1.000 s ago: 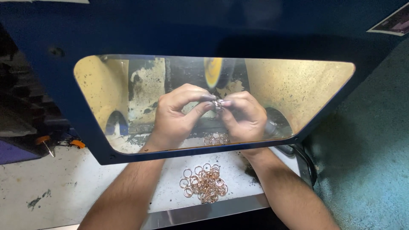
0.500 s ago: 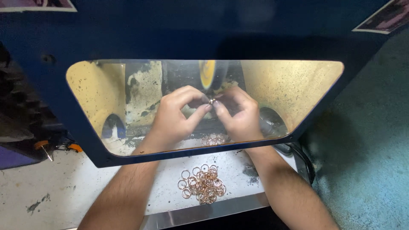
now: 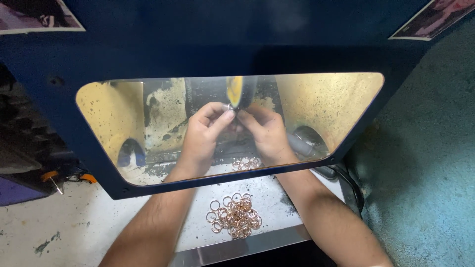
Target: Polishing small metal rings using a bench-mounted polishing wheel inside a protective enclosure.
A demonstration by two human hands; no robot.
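Note:
Behind the clear window of a blue hood (image 3: 208, 54), my left hand (image 3: 203, 136) and my right hand (image 3: 267, 132) meet fingertip to fingertip. Together they pinch a small metal ring (image 3: 230, 106) and hold it against the lower edge of a yellow buffing wheel (image 3: 236, 90). A pile of several copper-coloured rings (image 3: 236, 216) lies on the white tray (image 3: 198, 222) between my forearms, in front of the window. More rings (image 3: 246, 163) lie inside, below my hands.
The chamber walls are coated in yellow dust. A round dark opening (image 3: 309, 138) sits at the inner right, another (image 3: 129, 151) at the inner left. An orange-handled tool (image 3: 54, 178) lies at the left. A dark cable (image 3: 354, 190) curves at the right.
Both hands have moved up and forward with the ring, from in front of the wheel to against its lower edge. My view has shifted slightly.

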